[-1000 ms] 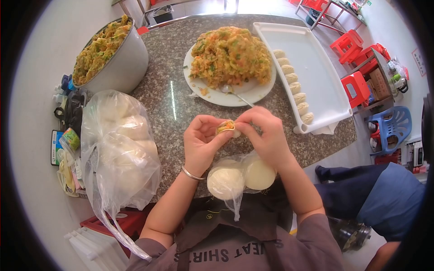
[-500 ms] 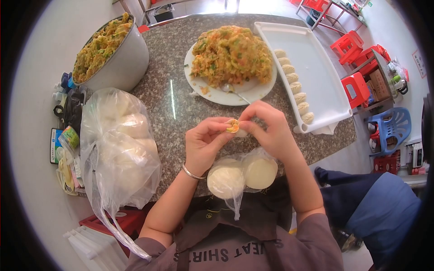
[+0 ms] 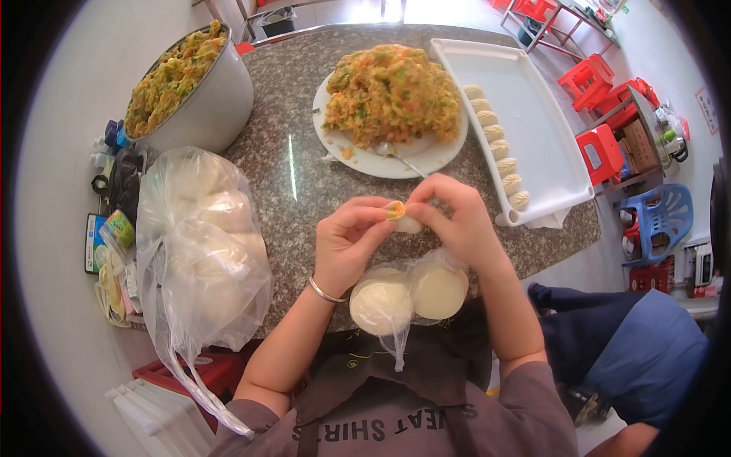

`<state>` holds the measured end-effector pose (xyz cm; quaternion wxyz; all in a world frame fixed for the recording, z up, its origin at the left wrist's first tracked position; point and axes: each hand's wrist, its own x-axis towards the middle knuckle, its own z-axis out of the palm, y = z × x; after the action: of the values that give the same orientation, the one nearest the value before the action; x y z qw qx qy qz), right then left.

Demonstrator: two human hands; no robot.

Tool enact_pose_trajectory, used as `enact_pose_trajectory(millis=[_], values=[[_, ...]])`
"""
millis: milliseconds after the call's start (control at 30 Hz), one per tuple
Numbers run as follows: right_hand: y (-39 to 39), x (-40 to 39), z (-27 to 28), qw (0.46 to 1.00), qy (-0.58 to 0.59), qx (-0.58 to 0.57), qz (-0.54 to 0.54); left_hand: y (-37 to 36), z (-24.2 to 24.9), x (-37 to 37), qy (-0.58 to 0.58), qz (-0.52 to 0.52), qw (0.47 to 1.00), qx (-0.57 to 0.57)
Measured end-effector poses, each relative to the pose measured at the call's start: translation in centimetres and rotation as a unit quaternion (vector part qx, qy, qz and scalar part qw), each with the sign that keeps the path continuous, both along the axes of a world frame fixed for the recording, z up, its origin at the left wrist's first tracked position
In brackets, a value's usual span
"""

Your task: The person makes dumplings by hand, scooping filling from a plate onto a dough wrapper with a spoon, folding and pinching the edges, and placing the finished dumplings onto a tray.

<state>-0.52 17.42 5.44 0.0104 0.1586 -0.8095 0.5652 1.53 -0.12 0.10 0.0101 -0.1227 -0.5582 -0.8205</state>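
Note:
Between my hands is a partly folded dumpling [image 3: 409, 225], its orange and green filling showing at the upper left end. My left hand [image 3: 353, 232] pinches its left side, and my right hand [image 3: 449, 217] pinches the dough at the right. Just below, two stacks of round dumpling wrappers [image 3: 440, 292] lie in a clear plastic bag at the table's near edge. Beyond my hands stands a white plate [image 3: 358, 164] heaped with chopped filling [image 3: 392, 95]. A spoon [image 3: 403, 162] rests in it, its handle pointing toward my right hand.
At the right, a white tray [image 3: 544, 129] holds a row of several pleated dumplings [image 3: 499, 148]. A metal pot [image 3: 217, 103] of filling stands at the back left. In front of it lies a large plastic bag of wrappers [image 3: 209, 236]. Another person's leg [image 3: 586, 312] is at lower right.
The dumpling's open end shows less filling, and more of the folded dough is visible. My hands stay almost in place, fingers shifting slightly.

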Motion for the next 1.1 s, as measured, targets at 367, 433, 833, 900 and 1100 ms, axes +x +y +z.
enact_pose_trajectory(millis=[367,433,833,900,1100], values=[[-0.9,0.6,-0.8,0.998,0.069,-0.003,-0.007,-0.1,0.0,0.0,-0.065,0.014,0.996,0.054],[-1.0,0.5,-0.8,0.996,0.085,0.009,-0.010,-0.1,0.1,0.0,-0.069,0.019,0.996,0.061],[-0.5,0.1,-0.2,0.997,0.063,0.033,-0.001,0.1,-0.2,0.0,0.001,0.037,0.999,-0.004],[-0.7,0.3,-0.4,0.997,0.067,0.043,-0.001,0.1,-0.2,0.0,-0.009,0.040,0.999,0.001],[-0.9,0.6,-0.8,0.993,0.108,0.038,0.006,-0.1,-0.1,0.1,-0.024,0.025,0.999,0.023]])
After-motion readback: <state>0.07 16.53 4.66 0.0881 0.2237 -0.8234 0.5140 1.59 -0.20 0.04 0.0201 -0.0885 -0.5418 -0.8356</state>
